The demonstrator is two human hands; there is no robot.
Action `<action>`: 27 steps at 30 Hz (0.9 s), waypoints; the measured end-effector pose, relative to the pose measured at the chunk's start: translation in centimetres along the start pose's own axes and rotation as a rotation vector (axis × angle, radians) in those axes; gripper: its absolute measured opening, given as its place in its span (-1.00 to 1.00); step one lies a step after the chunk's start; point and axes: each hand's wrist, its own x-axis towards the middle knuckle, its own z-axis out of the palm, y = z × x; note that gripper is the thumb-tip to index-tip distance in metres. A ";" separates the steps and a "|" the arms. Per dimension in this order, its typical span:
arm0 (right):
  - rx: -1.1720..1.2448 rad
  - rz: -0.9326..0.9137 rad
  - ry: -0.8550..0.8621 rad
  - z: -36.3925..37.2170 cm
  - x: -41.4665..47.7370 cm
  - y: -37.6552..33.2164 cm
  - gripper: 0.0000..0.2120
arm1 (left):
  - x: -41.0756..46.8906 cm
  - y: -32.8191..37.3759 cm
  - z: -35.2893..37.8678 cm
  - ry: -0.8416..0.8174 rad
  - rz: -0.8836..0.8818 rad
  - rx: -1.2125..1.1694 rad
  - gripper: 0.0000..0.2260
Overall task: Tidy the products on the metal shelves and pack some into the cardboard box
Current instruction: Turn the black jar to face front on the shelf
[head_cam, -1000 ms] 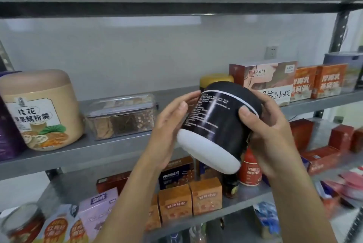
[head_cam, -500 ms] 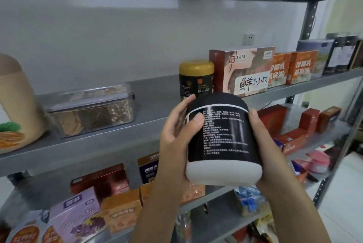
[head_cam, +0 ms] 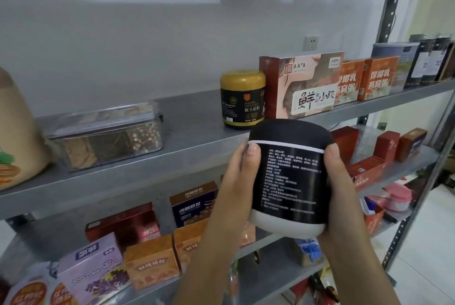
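Two grips curl round the black jar (head_cam: 288, 176), left grip (head_cam: 236, 181) and right grip (head_cam: 344, 196), holding it upright just below the gold-lidded jar (head_cam: 242, 100). Best lift it level and set it gently beside that jar.

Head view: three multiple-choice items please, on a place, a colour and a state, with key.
1. Where is the gold-lidded jar? A in a carton; B on the shelf beside the large red box; C on the floor.
2. The black jar has a lower end that is: A gold; B purple; C white.
3. The black jar is: A gripped by left hand and right hand; B standing on the shelf; C lying on the floor.
Key: B, it stands next to that box; C, white shows under the label; A, both hands curl round it.
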 end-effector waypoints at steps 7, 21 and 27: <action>-0.130 -0.061 0.060 -0.3 0.1 0.2 -0.25 | -1.0 -0.8 0.6 0.008 -0.077 -0.067 -0.33; -0.284 -0.028 -0.216 -1.9 0.5 -0.5 -0.28 | -1.2 -0.6 0.2 0.086 -0.118 -0.171 -0.29; -0.322 -0.159 -0.441 -2.4 0.0 -0.4 0.01 | -1.3 -0.3 -1.0 0.015 -0.165 -0.420 -0.46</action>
